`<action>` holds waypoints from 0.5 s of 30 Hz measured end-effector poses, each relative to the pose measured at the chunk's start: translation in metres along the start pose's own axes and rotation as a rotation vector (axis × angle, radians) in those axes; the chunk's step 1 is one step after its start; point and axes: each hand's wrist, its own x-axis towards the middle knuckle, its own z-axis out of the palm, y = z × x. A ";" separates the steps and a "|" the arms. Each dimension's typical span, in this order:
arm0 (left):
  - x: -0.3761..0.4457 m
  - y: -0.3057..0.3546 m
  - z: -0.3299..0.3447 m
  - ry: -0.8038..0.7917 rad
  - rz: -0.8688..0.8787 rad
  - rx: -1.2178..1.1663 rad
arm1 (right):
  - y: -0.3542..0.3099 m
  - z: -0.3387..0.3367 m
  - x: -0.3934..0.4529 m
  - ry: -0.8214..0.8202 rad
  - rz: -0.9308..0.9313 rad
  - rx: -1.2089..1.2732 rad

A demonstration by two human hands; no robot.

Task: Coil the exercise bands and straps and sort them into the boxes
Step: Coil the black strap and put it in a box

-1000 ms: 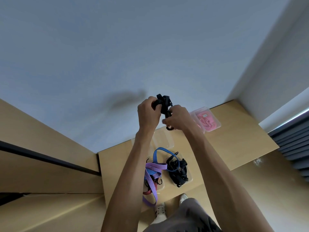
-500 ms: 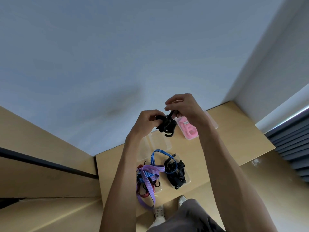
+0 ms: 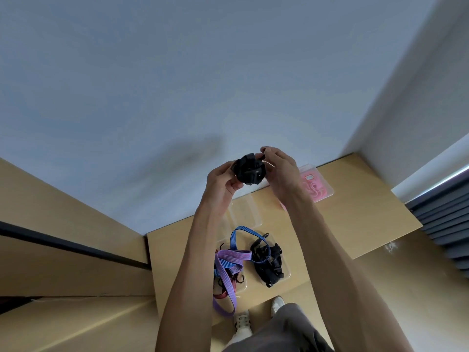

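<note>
A black strap [image 3: 249, 172], wound into a tight bundle, is held up in the air in front of the wall. My left hand [image 3: 220, 182] grips its left side and my right hand [image 3: 280, 171] pinches its upper right edge. On the wooden table [image 3: 355, 224] below, a clear box [image 3: 285, 271] holds a heap of black straps [image 3: 267, 261]. Beside it, another box [image 3: 242, 285] holds blue, purple and red bands [image 3: 229, 262] that spill over the table's front edge. An empty clear box [image 3: 245, 212] sits behind them.
A clear box with a pink band [image 3: 316, 188] stands at the back of the table, near the wall. Grey blinds [image 3: 446, 219] are on the right. My feet [image 3: 256, 316] stand on the floor at the table's front edge.
The black strap bundle has been raised and has grown more compact. My right hand moved from above the bundle to its right side. My left hand turned with it.
</note>
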 end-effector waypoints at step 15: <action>0.011 -0.007 0.012 0.234 0.037 -0.115 | 0.024 0.000 -0.007 0.117 0.017 -0.238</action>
